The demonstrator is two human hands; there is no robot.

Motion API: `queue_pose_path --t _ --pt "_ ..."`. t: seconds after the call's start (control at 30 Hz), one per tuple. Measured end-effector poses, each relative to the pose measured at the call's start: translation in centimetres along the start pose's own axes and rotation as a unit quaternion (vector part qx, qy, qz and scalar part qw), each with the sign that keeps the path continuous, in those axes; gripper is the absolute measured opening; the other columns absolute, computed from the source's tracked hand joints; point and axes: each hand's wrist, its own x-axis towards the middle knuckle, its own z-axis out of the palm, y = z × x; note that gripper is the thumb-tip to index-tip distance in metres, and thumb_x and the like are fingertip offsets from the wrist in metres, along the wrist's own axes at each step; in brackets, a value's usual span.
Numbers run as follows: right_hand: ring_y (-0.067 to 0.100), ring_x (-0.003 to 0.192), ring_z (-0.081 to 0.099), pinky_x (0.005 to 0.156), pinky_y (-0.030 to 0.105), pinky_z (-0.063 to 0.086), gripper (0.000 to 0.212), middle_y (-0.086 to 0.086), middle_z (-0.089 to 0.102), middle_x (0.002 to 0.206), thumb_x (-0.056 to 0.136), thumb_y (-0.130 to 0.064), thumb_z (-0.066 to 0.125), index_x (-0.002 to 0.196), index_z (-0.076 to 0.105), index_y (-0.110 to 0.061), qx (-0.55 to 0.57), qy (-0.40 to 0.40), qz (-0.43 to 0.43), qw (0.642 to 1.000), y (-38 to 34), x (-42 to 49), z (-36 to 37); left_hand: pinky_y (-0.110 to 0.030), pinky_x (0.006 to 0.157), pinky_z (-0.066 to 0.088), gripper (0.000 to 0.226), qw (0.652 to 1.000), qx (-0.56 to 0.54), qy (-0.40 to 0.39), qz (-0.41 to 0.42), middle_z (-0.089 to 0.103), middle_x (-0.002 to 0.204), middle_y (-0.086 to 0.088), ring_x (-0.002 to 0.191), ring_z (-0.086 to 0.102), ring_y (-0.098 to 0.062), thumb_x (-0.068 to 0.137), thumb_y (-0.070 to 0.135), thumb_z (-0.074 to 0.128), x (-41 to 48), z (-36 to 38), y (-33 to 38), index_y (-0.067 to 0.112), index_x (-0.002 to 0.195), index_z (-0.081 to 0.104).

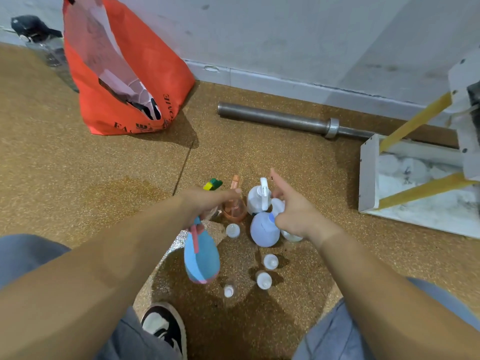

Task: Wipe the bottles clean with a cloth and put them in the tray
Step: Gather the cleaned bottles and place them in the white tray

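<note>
- Gripping the neck of a blue spray bottle (201, 255), the left grip (207, 203) is clenched round it. The bottle hangs tilted above the floor (78, 178), base toward the near side.
- Right grip (293, 214): fingers curled at the cap of a pale lilac bottle (262, 232) standing on the floor, apparently pinching it. The index finger is straight and points far.
- Close by: a peach pump bottle (235, 209) just beside the left grip, and a white spray bottle (255, 200) just far of the lilac one.
- Further out: small white bottles (271, 261) standing apart on the near floor.
- No cloth or tray can be identified. The white frame (368, 172) at right cannot be confirmed as one.
- Judgement: the task looks to be at an early stage, with no bottle placed.
- Risk: the bottles stand crowded, so either forearm sweeping across could topple the small ones.
- Risk: the blue bottle is held only at the neck. It could slip, or swing into the peach bottle.
- Risk: lifting the lilac bottle by its cap could loosen the cap or knock the white spray bottle over.
</note>
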Motion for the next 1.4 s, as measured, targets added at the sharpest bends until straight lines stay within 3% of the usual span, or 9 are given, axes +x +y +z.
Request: queue_pose_path --t 0.17,0.3,0.43,0.57,0.9,1.03,1.13,1.2,1.4 --pt "0.025 0.093 0.067 0.074 0.042 0.059 0.117 -0.011 0.050 0.140 0.078 0.010 0.053 0.149 0.007 -0.072 -0.040 -0.010 -0.027 0.999 -1.2 -0.1 -0.1 -0.046 0.067 0.063 0.070 0.999 -0.005 0.018 0.027 0.058 0.094 -0.015 0.073 0.060 -0.030 0.067 0.051 0.090 1.3 1.8 1.7 0.006 0.110 0.058" --pt "0.025 0.098 0.065 0.064 0.025 0.049 0.108 -0.006 0.043 0.154 0.083 0.009 0.052 0.158 0.014 -0.057 -0.024 -0.026 -0.015 0.999 -1.8 1.0 0.8 -0.046 0.067 0.061 0.031 0.998 0.008 0.039 0.042 0.064 0.078 -0.018 0.060 0.060 -0.031 0.088 0.028 0.075 2.0 2.8 2.2 0.001 0.097 0.062" --pt "0.014 0.088 0.054 0.054 0.014 0.039 0.090 -0.004 0.052 0.135 0.087 0.008 0.050 0.160 0.029 -0.040 -0.021 -0.028 -0.007 0.999 -3.0 2.5 1.8 -0.044 0.057 0.060 0.017 0.996 0.038 0.057 0.065 0.067 0.066 -0.018 0.048 0.060 -0.030 0.089 0.018 0.066 2.5 3.0 2.8 0.002 0.088 0.061" --pt "0.018 0.076 0.054 0.051 0.023 0.041 0.082 0.003 0.064 0.124 0.088 0.008 0.049 0.155 0.037 -0.039 -0.013 -0.035 -0.001 0.999 -4.3 3.8 2.5 -0.042 0.065 0.062 0.017 0.993 0.062 0.068 0.074 0.064 0.060 -0.016 0.050 0.062 -0.028 0.084 0.017 0.067 2.1 2.8 3.4 0.002 0.081 0.061" --pt "0.019 0.083 0.061 0.054 0.025 0.046 0.075 0.000 0.067 0.104 0.087 0.006 0.054 0.144 0.043 -0.041 0.024 -0.022 0.061 0.998 -4.2 4.6 3.7 -0.046 0.081 0.063 0.030 0.982 0.068 0.123 0.127 0.070 0.097 -0.014 0.089 0.071 -0.036 0.081 0.029 0.070 3.2 4.3 2.8 0.013 0.106 0.063" --pt "0.024 0.097 0.065 0.072 0.036 0.055 0.069 0.004 0.068 0.113 0.087 0.005 0.053 0.138 0.045 -0.041 0.063 0.009 0.070 0.996 -3.6 4.3 3.3 -0.040 0.070 0.063 0.035 0.983 0.056 0.107 0.136 0.071 0.087 -0.009 0.082 0.073 -0.035 0.069 0.024 0.069 3.4 3.5 1.8 0.018 0.103 0.066" --pt "0.025 0.096 0.064 0.069 0.036 0.053 0.070 0.004 0.064 0.117 0.089 -0.001 0.054 0.143 0.043 -0.043 0.058 0.014 0.065 0.996 -3.4 3.9 2.1 -0.027 0.052 0.049 0.030 0.983 0.021 0.119 0.141 0.063 0.073 -0.004 0.069 0.071 -0.026 0.076 0.013 0.072 3.8 1.9 1.0 0.012 0.105 0.066" --pt "0.024 0.092 0.061 0.066 0.034 0.051 0.062 0.004 0.058 0.116 0.092 -0.002 0.053 0.138 0.046 -0.042 0.046 0.021 0.049 0.998 -3.6 3.3 1.1 -0.029 0.050 0.047 0.020 0.981 0.000 0.123 0.150 0.058 0.065 -0.004 0.052 0.060 -0.022 0.078 0.009 0.072 3.8 0.9 1.0 0.011 0.097 0.065" --pt "0.024 0.091 0.060 0.067 0.036 0.052 0.058 0.003 0.057 0.113 0.093 -0.007 0.051 0.135 0.041 -0.045 0.046 0.053 0.028 0.997 -7.2 -0.1 -2.2 -0.032 0.055 0.046 0.014 0.972 -0.025 0.121 0.200 0.059 0.070 -0.007 0.054 0.054 -0.026 0.084 0.014 0.068 -1.1 -2.3 3.8 0.021 0.097 0.067"
